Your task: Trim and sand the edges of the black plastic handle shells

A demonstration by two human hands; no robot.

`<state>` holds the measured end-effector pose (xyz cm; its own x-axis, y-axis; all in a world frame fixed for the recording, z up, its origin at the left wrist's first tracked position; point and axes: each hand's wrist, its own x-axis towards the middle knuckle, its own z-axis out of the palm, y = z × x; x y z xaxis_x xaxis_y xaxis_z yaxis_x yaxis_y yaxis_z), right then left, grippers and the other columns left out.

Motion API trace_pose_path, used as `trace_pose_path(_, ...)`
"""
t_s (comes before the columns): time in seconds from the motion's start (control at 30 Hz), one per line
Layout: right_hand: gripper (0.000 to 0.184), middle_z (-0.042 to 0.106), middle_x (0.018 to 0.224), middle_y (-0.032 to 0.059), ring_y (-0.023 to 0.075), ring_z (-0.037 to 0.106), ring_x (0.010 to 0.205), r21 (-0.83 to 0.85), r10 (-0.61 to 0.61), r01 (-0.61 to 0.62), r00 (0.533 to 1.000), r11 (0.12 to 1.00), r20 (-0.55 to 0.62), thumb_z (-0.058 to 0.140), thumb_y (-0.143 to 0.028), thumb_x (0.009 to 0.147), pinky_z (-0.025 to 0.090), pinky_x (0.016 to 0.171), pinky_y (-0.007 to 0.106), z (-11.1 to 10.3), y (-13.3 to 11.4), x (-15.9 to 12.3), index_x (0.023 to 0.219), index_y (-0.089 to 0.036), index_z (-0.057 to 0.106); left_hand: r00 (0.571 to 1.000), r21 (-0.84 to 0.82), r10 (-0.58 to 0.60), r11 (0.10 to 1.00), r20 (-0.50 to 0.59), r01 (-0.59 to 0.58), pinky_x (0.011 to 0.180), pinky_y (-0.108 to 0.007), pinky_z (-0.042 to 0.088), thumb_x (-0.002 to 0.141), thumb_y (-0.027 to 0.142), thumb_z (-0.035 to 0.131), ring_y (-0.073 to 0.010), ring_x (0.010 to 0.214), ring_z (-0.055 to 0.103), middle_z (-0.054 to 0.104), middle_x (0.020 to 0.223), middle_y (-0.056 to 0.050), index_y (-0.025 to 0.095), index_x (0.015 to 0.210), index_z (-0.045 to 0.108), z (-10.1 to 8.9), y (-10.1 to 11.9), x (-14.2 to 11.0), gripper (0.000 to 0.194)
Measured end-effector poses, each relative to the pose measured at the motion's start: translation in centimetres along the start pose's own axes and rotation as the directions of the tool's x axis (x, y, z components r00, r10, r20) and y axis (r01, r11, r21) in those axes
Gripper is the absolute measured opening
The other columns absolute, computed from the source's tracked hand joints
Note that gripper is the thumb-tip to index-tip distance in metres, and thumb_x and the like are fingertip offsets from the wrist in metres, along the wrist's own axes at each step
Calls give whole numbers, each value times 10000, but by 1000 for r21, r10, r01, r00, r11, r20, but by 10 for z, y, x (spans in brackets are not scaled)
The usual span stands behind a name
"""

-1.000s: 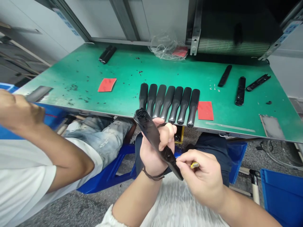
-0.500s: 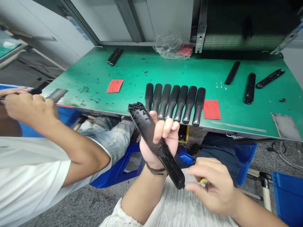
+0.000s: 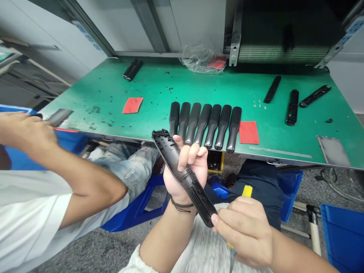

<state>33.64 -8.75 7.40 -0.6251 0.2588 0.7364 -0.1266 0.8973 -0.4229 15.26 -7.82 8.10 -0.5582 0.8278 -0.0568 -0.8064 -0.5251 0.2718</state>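
Observation:
My left hand (image 3: 186, 174) is closed around a black plastic handle shell (image 3: 196, 195), its hollow ribbed inside facing up. The shell slants from upper left to lower right, wide end away from me. At its narrow end, my right hand (image 3: 247, 231) touches the tip with thumb and fingertips. That same hand grips a yellow-handled knife (image 3: 247, 190); its handle end sticks up above the fist and a thin greyish part shows below. Most of the knife is hidden by the fingers. Beyond my left hand, several matching black shells (image 3: 206, 123) lie in a row, smooth side up.
Red sandpaper-like squares (image 3: 249, 132) (image 3: 132, 105) lie on the green table (image 3: 148, 87). More black parts (image 3: 292, 107) sit at right and a pair (image 3: 132, 70) at back left. A co-worker's arm (image 3: 91, 182) is at left. A blue bin (image 3: 344, 235) stands at right.
My right hand has come to the shell's narrow end and now touches it. The knife in it has turned, its yellow end now pointing up. The view has shifted slightly.

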Motion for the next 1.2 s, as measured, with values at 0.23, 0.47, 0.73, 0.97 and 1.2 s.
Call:
trace_pose_path(0.23, 184, 781, 912, 62, 196, 751, 766, -335, -17, -53, 979, 941, -202, 707, -27, 901, 577, 558, 310, 6, -12, -14, 1020, -150, 775, 984, 5, 148, 989, -100, -148, 734, -271, 459, 1086, 180, 300, -137, 596, 385, 220, 541, 88, 141, 1060, 626, 9, 1, -7, 328)
trace_pose_path(0.47, 199, 773, 820, 37, 176, 767, 723, -16, 153, -161, 962, 987, -226, 561, -42, 1008, 662, 682, 346, 4, -6, 0, 1122, -130, 699, 970, 82, 228, 972, -83, -221, 726, -281, 472, 1145, 284, 195, -129, 609, 375, 245, 553, 78, 167, 976, 588, 33, 19, -17, 444)
trace_pose_path(0.73, 198, 768, 775, 54, 145, 737, 658, 221, 143, -119, 985, 968, -94, 493, -106, 1087, 586, 632, 297, 10, -18, 6, 1072, -103, 691, 975, 96, -155, 981, -161, 172, 688, -271, 463, 1139, 263, 310, -120, 583, 329, 175, 570, 89, 140, 972, 609, 17, 25, -9, 365)
trace_pose_path(0.97, 237, 823, 955, 61, 180, 788, 821, 10, 346, -354, 907, 935, -240, 659, -43, 938, 640, 742, 304, 36, 31, -8, 1081, -191, 776, 995, 201, -84, 975, -61, 94, 598, -253, 407, 1142, 322, 266, -113, 511, 239, 164, 564, 91, 142, 949, 633, 7, 46, -8, 452)
trace_pose_path(1.2, 101, 711, 794, 36, 157, 664, 696, -74, 564, -615, 758, 785, -328, 722, -212, 978, 552, 660, 284, 69, 90, -24, 889, -163, 722, 995, 269, -53, 960, -86, 74, 581, -247, 396, 1144, 330, 245, -112, 496, 195, 176, 560, 89, 149, 940, 647, -3, 55, -7, 486)
